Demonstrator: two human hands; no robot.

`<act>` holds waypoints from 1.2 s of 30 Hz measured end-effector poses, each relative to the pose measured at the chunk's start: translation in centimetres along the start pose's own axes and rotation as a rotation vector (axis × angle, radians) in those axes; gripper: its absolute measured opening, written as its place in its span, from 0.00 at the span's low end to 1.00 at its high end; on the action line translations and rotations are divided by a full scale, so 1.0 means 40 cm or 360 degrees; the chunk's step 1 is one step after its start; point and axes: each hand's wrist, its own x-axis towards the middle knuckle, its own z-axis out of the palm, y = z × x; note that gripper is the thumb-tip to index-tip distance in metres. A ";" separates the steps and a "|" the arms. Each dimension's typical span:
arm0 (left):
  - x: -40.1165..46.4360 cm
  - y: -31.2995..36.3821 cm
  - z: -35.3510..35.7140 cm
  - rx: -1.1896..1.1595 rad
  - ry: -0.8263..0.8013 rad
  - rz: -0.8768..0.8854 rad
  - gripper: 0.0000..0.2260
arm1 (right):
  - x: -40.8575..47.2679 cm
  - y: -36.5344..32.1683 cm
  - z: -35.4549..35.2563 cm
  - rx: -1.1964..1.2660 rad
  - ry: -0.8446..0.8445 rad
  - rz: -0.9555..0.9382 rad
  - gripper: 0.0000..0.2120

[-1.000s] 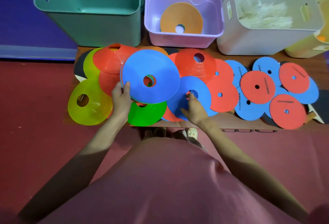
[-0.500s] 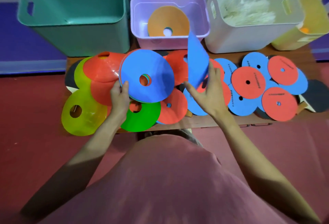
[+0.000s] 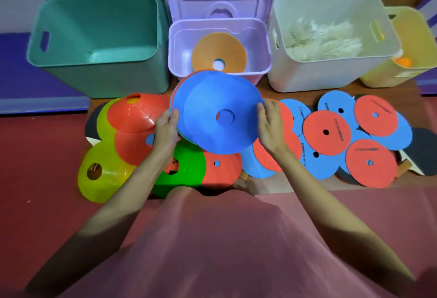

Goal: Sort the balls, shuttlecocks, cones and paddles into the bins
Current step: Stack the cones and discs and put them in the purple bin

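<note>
My left hand [image 3: 165,129] grips the left edge of a stack of cones topped by a blue cone [image 3: 220,117], held above the table in front of the purple bin [image 3: 179,44]. The top blue cone lies slightly off to the lower right of the stack. My right hand [image 3: 269,125] touches its right rim with fairly straight fingers. An orange cone [image 3: 218,51] lies inside the purple bin. Red cones [image 3: 137,113], yellow cones [image 3: 101,174] and a green cone [image 3: 186,170] lie on the table's left side.
An empty teal bin [image 3: 94,75] stands at the back left. The white bin [image 3: 319,77] holds shuttlecocks [image 3: 321,39], and the yellow bin [image 3: 383,72] holds an orange ball [image 3: 404,62]. Flat red and blue discs [image 3: 326,132] overlap black paddles [image 3: 423,151] on the right.
My right hand lifted a blue cone off the table, swung it over and laid it on the stack in my left hand. The stack moved right, toward the purple bin.
</note>
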 end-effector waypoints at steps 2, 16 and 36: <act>0.010 0.019 0.035 -0.0100 0.0028 -0.0086 0.10 | 0.040 0.015 -0.005 -0.0037 0.0105 -0.0059 0.11; 0.286 0.174 0.234 -0.0199 -0.0041 -0.0245 0.11 | 0.428 -0.010 -0.027 -0.0034 0.0054 -0.0119 0.10; 0.617 0.059 0.270 0.1124 0.0092 -0.0114 0.13 | 0.667 0.095 0.141 -0.0489 -0.0472 0.0147 0.13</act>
